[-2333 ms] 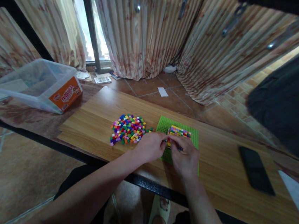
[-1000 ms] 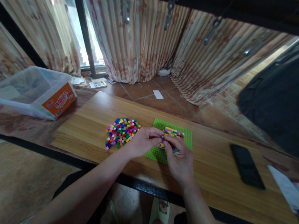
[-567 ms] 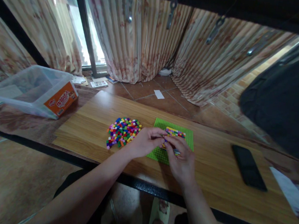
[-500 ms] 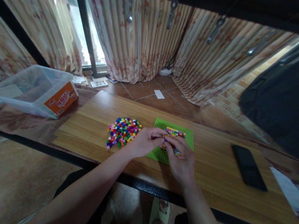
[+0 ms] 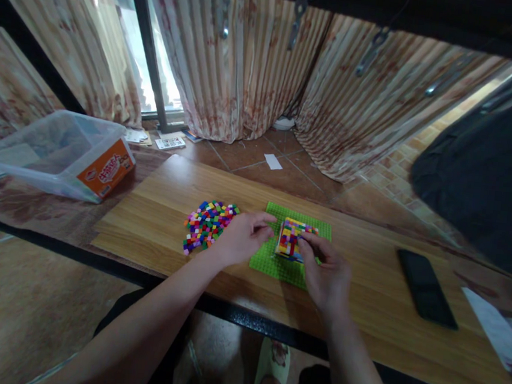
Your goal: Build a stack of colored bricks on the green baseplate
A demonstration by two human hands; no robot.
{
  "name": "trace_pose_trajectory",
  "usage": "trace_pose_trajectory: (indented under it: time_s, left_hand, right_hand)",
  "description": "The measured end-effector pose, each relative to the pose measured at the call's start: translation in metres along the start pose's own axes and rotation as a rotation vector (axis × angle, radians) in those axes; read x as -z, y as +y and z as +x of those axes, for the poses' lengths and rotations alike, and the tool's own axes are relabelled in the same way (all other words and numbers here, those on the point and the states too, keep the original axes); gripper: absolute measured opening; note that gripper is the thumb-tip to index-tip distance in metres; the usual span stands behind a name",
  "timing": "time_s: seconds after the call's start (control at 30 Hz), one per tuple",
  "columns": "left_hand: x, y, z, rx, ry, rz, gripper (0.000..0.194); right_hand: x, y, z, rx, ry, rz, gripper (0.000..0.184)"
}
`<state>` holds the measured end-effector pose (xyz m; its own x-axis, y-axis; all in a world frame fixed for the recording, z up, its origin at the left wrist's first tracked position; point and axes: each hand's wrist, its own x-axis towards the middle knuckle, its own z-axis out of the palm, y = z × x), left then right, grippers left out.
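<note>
A green studded baseplate (image 5: 276, 265) lies on the wooden table (image 5: 363, 299). On it stands a block of multicoloured small bricks (image 5: 291, 239). My right hand (image 5: 327, 277) has its fingers closed on the block's right side. My left hand (image 5: 242, 238) rests at the baseplate's left edge, fingers loosely curled, fingertips close to the block; I cannot make out anything in it. A heap of loose coloured bricks (image 5: 205, 224) lies just left of my left hand.
A black phone (image 5: 427, 287) lies on the table to the right, with white paper (image 5: 500, 336) beyond it. A clear plastic tub with an orange label (image 5: 60, 152) sits at the far left. A dark bag (image 5: 488, 172) hangs at the right. Curtains stand behind.
My hands have drawn apart. The right hand has shifted to the right side of the brick block, which now shows in full. The left hand has drawn back a little to the left.
</note>
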<state>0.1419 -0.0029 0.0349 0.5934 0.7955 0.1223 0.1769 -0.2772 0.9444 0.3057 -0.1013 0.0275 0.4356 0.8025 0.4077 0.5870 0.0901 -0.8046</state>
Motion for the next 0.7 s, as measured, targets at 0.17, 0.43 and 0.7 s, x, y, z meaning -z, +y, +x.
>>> trace_pose_trajectory:
  time_s: [0.17, 0.43, 0.7]
  left_hand:
    - [0.02, 0.0, 0.001, 0.019, 0.077, 0.408, 0.027]
    - [0.024, 0.005, -0.002, 0.055, 0.0, 0.768, 0.028]
    - [0.024, -0.002, -0.003, -0.034, -0.011, 0.825, 0.023]
  right_hand:
    - [0.007, 0.006, 0.001, -0.057, -0.035, -0.059, 0.022]
    - [-0.002, 0.013, 0.004, 0.082, -0.017, -0.193, 0.012]
    - [-0.01, 0.015, 0.001, -0.002, -0.009, -0.183, 0.012]
